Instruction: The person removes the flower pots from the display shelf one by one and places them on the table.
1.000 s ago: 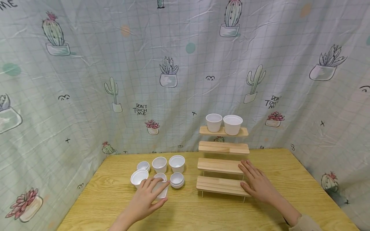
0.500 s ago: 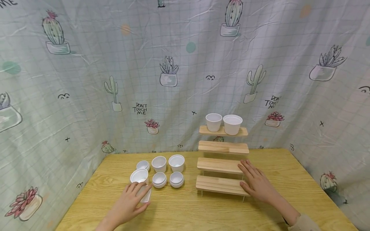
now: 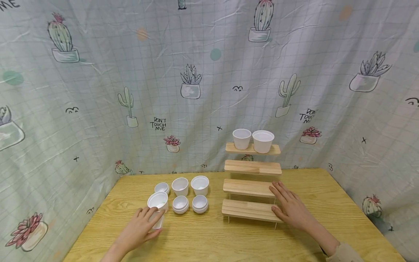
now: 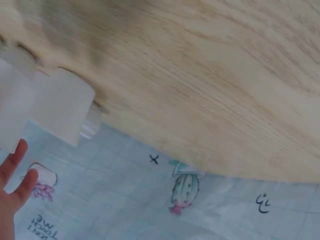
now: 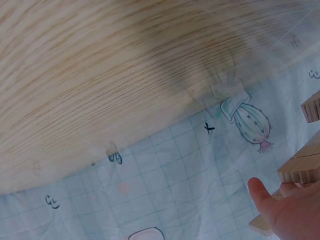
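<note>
My left hand holds a small white cup between fingers and thumb, low over the table's left side. Directly behind that cup stands a larger white cup; I cannot tell whether the two touch. Held cup and neighbouring cup both show in the left wrist view, where only some fingertips appear. My right hand rests with extended fingers on the right ends of the two lower boards of a four-tier wooden stand. Two white cups stand on its top board.
Two upright white cups stand at the back of the left group. Small stacked white bowls sit in front of them, with more stacked bowls at back left. A cactus-print curtain encloses the wooden table.
Carrying the white cup, my left hand has moved left, from in front of the small stacked bowls to the front of the larger cup. The right hand stays on the stand.
</note>
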A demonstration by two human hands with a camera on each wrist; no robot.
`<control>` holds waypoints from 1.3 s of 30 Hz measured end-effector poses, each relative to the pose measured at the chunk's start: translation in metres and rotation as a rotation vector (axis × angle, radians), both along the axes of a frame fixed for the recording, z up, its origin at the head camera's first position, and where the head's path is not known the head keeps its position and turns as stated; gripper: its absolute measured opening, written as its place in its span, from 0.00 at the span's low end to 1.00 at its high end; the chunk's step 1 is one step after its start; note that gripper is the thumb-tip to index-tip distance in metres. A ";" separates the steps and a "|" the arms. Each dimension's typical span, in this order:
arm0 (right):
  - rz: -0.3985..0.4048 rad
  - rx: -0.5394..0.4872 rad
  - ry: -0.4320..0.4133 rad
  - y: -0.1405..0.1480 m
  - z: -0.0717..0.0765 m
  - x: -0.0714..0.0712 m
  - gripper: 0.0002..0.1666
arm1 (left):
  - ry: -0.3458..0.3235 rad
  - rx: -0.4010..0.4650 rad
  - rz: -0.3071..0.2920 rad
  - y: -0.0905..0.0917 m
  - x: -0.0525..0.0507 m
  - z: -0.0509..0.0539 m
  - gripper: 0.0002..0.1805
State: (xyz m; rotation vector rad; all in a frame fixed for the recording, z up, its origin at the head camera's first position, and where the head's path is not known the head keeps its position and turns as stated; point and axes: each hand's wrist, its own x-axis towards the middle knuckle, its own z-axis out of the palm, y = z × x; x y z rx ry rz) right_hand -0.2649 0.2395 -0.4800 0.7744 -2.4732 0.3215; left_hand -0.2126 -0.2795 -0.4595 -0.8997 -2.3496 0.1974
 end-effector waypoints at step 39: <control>0.007 -0.016 0.012 0.000 -0.002 -0.002 0.40 | -0.091 -0.038 0.077 -0.006 -0.006 -0.021 0.28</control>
